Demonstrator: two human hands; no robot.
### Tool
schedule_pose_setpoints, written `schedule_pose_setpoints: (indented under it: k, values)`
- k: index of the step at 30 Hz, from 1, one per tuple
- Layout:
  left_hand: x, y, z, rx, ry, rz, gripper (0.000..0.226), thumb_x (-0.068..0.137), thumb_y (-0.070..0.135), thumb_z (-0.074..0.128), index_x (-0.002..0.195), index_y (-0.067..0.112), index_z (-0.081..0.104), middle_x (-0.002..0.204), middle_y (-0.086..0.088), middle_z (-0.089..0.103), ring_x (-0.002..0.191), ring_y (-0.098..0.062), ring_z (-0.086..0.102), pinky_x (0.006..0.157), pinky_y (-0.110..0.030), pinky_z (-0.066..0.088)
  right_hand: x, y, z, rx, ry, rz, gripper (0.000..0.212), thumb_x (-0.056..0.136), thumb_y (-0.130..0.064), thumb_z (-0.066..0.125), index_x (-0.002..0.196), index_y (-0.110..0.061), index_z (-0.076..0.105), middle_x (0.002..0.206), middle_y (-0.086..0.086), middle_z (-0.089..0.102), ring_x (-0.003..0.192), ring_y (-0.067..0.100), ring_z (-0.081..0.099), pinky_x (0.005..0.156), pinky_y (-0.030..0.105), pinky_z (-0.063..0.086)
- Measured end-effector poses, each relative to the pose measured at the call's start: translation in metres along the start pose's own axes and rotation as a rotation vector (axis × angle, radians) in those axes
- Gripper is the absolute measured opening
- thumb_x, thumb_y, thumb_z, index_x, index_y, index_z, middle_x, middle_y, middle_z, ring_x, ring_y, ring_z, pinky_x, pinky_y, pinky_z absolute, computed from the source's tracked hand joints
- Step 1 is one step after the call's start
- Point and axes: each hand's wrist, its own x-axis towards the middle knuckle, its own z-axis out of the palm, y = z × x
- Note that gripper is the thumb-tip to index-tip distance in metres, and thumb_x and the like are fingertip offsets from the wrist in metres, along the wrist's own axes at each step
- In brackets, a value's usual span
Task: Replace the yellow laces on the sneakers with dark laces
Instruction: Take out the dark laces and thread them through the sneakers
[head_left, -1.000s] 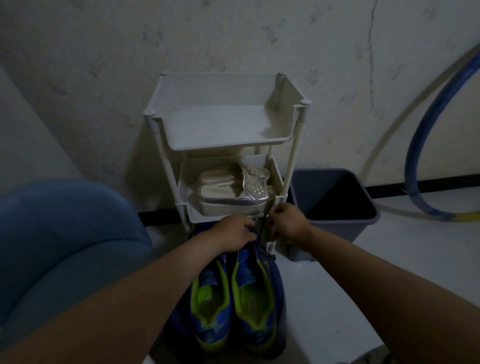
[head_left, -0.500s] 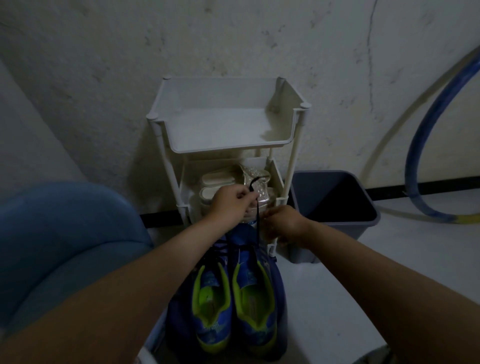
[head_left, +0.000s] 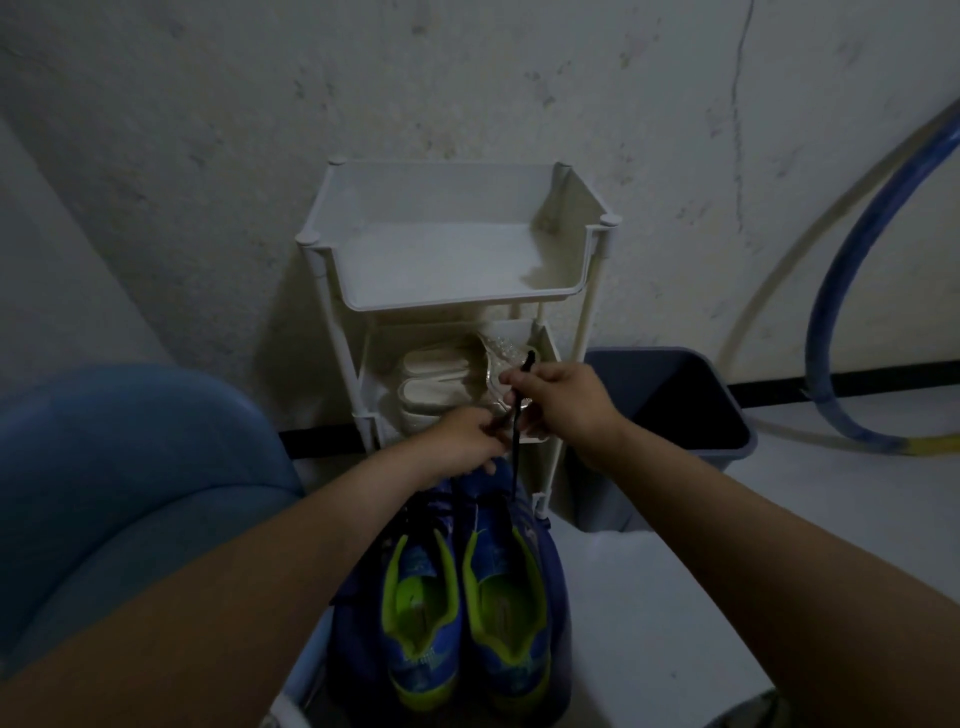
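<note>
Two blue sneakers with lime-green lining stand side by side below me, the left sneaker (head_left: 418, 618) and the right sneaker (head_left: 506, 608), toes pointing away. A dark lace (head_left: 515, 447) runs up taut from the right sneaker's front. My right hand (head_left: 563, 400) pinches its upper end, the tip sticking out above my fingers. My left hand (head_left: 462, 441) is closed over the sneakers' toe area and pinches the lace lower down. Dark lacing crosses the left sneaker's front (head_left: 431, 514). No yellow laces are visible.
A white tiered rack (head_left: 587, 260) stands against the wall just beyond the sneakers, with pale platform sandals (head_left: 441, 384) on its lower shelf. A dark grey bin (head_left: 727, 415) sits to its right, a blue seat (head_left: 119, 467) on my left, a blue hoop (head_left: 841, 291) at far right.
My left hand came down from its raised position to the sneaker toes. My right hand rose and now holds the lace end up high.
</note>
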Motion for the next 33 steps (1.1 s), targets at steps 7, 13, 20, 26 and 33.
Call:
schedule_pose_setpoints:
  k: [7, 13, 20, 26, 33]
  values:
    - [0.008, -0.006, 0.005, 0.141, 0.079, 0.052, 0.023, 0.092, 0.033, 0.064, 0.089, 0.012, 0.071, 0.066, -0.003, 0.067, 0.046, -0.001, 0.054, 0.047, -0.019, 0.035, 0.004, 0.002, -0.001, -0.026, 0.022, 0.025, 0.028, 0.097, -0.027, 0.059, 0.105, -0.002, 0.070, 0.094, 0.014, 0.072, 0.049, 0.012, 0.060, 0.047, 0.026, 0.043]
    - [0.012, 0.006, -0.007, -0.356, 0.366, 0.153, 0.026, 0.092, 0.030, 0.065, 0.076, 0.010, 0.071, 0.062, -0.005, 0.064, 0.057, -0.015, 0.059, 0.057, -0.025, 0.051, -0.004, 0.016, -0.001, -0.377, -0.239, 0.317, 0.022, 0.100, -0.019, 0.048, 0.110, -0.005, 0.062, 0.085, 0.004, 0.064, 0.064, 0.017, 0.063, 0.055, 0.027, 0.049]
    - [0.006, 0.014, -0.016, -0.599, 0.383, 0.219, 0.023, 0.096, 0.024, 0.059, 0.093, 0.004, 0.072, 0.083, -0.010, 0.066, 0.069, -0.015, 0.059, 0.056, -0.022, 0.051, -0.003, 0.026, 0.006, -0.500, -0.365, 0.279, 0.025, 0.098, -0.028, 0.057, 0.103, -0.005, 0.066, 0.085, 0.012, 0.069, 0.073, 0.023, 0.073, 0.050, 0.027, 0.053]
    - [0.005, 0.006, -0.014, -0.474, 0.172, 0.037, 0.026, 0.098, 0.007, 0.049, 0.117, 0.018, 0.063, 0.093, 0.001, 0.068, 0.071, -0.010, 0.061, 0.057, -0.021, 0.044, 0.000, 0.013, 0.005, -0.429, -0.155, 0.053, 0.024, 0.099, -0.020, 0.056, 0.090, -0.001, 0.069, 0.082, 0.012, 0.071, 0.059, 0.020, 0.066, 0.046, 0.025, 0.050]
    - [0.006, -0.015, -0.005, 0.214, -0.080, 0.047, 0.006, 0.089, 0.010, 0.063, 0.089, 0.012, 0.069, 0.077, 0.003, 0.062, 0.070, -0.009, 0.057, 0.058, -0.016, 0.044, 0.000, 0.016, 0.007, -0.227, -0.038, 0.003, 0.027, 0.098, -0.015, 0.057, 0.078, -0.002, 0.070, 0.073, 0.017, 0.066, 0.047, 0.011, 0.059, 0.047, 0.021, 0.048]
